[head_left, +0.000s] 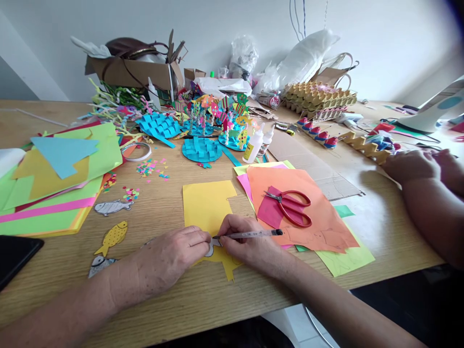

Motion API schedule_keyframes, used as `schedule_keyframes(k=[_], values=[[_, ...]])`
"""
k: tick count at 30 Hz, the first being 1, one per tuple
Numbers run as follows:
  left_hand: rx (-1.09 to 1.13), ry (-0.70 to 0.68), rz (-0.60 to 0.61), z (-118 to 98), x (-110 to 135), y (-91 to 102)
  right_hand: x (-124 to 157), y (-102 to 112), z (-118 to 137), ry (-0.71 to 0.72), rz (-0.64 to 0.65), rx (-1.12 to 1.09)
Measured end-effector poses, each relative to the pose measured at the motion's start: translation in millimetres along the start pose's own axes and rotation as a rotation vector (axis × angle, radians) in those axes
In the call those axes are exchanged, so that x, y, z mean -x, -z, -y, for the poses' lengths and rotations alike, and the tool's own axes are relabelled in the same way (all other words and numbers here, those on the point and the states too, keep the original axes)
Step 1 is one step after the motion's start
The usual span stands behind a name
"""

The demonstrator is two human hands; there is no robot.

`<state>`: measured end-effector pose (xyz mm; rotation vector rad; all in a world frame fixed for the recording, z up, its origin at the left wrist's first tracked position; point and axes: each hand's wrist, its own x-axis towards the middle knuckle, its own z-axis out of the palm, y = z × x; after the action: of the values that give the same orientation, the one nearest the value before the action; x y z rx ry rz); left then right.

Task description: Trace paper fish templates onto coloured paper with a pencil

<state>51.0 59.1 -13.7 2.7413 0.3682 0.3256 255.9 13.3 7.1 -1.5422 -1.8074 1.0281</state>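
My right hand [250, 246] is closed round a clear pen [253, 234], its tip down at a small grey paper cut-out [209, 250]. My left hand [174, 256] presses that cut-out with pinched fingers onto a yellow sheet of paper [206, 205] near the table's front edge. The cut-out is mostly hidden under my fingers. Just right of my hands, red-handled scissors [292, 207] lie on a pink scrap atop an orange sheet [326, 227].
Paper fish cut-outs [112, 237] lie to the left, beside a stack of coloured paper [54, 183]. Glue bottles [253, 145], blue woven paper craft [201, 149], egg cartons [319, 96] and a cardboard box [134, 70] crowd the back. Another person's hands [416, 164] rest at the right.
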Motion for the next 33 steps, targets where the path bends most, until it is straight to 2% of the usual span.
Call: schedule_keyframes(k=[5, 11, 19, 33], values=[[-0.025, 0.007, 0.039, -1, -2, 0.0, 0, 0, -3, 0.021, -0.001, -0.003], [-0.039, -0.007, -0.013, -2, -2, 0.6, 0, -1, -3, 0.017, -0.03, 0.01], [-0.064, 0.008, 0.028, -5, -4, 1.9, 2, 1, -4, 0.006, -0.073, 0.037], [-0.191, 0.007, -0.001, -6, -16, -4.5, 4, 3, -8, 0.0, -0.066, 0.009]])
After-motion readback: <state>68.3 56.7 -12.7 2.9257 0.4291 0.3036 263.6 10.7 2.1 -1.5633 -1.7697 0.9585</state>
